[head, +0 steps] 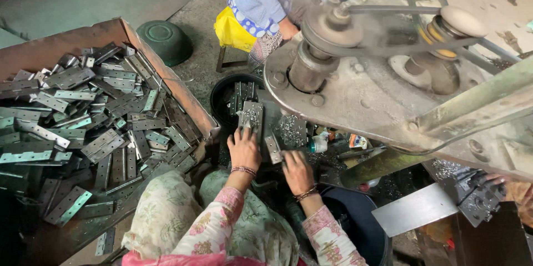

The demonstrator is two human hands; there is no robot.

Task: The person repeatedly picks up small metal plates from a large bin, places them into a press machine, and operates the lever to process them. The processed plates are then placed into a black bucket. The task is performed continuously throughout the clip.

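Left hand [243,149] flat on hinge plate [252,117] – right hand [297,171] pinching hinge [272,148], machine overhang close

Pink floral sleeves, bangles on both wrists.

A metal workshop: belt-driven machine [388,60], crate [166,77] of hinges [83,127].

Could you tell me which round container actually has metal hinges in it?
The black bucket just beyond the left hand; the green bowl lies upside down.
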